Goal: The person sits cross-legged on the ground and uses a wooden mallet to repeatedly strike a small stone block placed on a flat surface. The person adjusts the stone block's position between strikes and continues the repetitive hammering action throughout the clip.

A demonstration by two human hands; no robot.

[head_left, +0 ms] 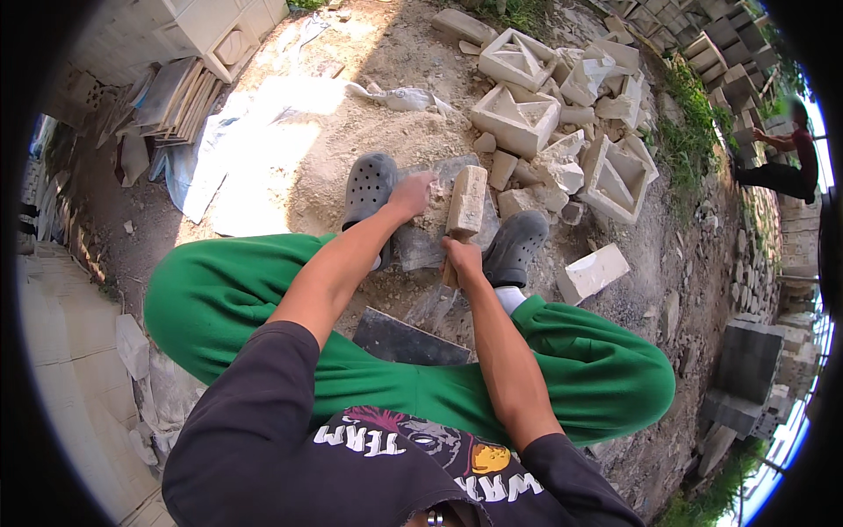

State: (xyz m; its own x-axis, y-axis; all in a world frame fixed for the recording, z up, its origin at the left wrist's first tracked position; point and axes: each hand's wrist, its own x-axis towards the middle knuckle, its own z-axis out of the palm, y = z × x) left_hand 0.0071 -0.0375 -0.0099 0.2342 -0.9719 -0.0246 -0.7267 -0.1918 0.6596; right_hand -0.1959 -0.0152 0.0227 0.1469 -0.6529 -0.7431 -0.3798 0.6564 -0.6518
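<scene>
My right hand [463,256] is wrapped round the brown handle of a mallet [467,200] with a pale, blocky head. The head points away from me, above a flat grey slab [418,246] lying between my feet. To its left, my left hand [411,195] reaches down beside my left clog, over the slab's far part. Its fingers are curled together; whatever they hold, if anything, is hidden. Crumbs of pale rubble lie around the slab. Nearer to me a dark flat plate [409,337] rests on the ground by my green trousers.
Hollow pale blocks and broken pieces [520,119] are piled at the far right. A single pale block [594,273] lies right of my right clog [516,248]. Boards [186,101] are stacked at the far left, near white sheeting [230,145]. Another person [795,154] is at the right edge.
</scene>
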